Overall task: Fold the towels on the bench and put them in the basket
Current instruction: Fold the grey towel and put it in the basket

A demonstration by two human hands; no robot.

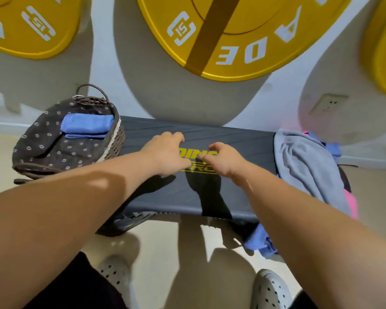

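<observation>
A dark bench (232, 139) with yellow lettering runs across the middle. At its left end stands a wicker basket (112, 143) lined with dark flowered cloth, and a folded blue towel (87, 124) lies inside. A heap of towels covers the right end: a grey towel (305, 161) on top, pink cloth (350, 201) under it, and a blue towel (259, 239) hanging off the front. My left hand (165, 152) and right hand (223, 159) hover over the bare bench centre, fingers curled, holding nothing.
Big yellow weight plates (221, 36) hang on the white wall behind the bench. A wall socket (328, 103) sits at the right. Below are a beige floor and my feet in pale perforated clogs (270, 288).
</observation>
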